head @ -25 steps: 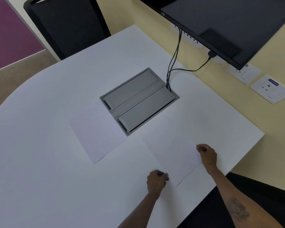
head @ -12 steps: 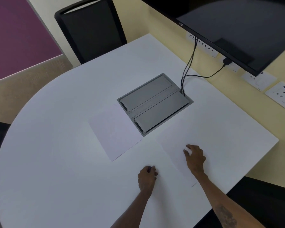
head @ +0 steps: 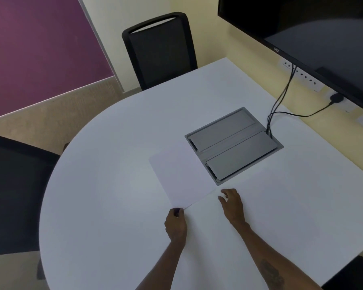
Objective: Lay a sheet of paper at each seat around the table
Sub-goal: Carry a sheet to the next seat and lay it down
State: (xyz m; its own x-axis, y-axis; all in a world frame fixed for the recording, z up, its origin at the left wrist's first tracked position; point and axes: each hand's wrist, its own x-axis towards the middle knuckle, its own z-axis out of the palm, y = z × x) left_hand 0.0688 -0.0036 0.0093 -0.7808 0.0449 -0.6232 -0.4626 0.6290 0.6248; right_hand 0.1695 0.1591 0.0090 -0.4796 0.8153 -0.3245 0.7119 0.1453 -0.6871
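Observation:
A white sheet of paper (head: 179,174) lies flat on the white table (head: 105,185), just left of the grey cable box. My left hand (head: 175,223) has its fingers curled and closed at the sheet's near corner, covering that corner. Just beyond the sheet's near right edge, my right hand (head: 232,204) has its fingers spread and holds nothing. The sheet I laid earlier at the near seat does not stand out from the white tabletop.
A grey cable box (head: 233,143) is set into the tabletop, with black cables (head: 279,105) running up to the wall sockets. A dark screen (head: 314,28) hangs at the right. Black chairs stand at the far side (head: 159,49), the left (head: 15,195) and the near right corner (head: 356,275).
Both hands left the sheet at the near seat and moved left. The left fist now sits at the corner of the sheet by the cable box. My view turned left, showing more chairs.

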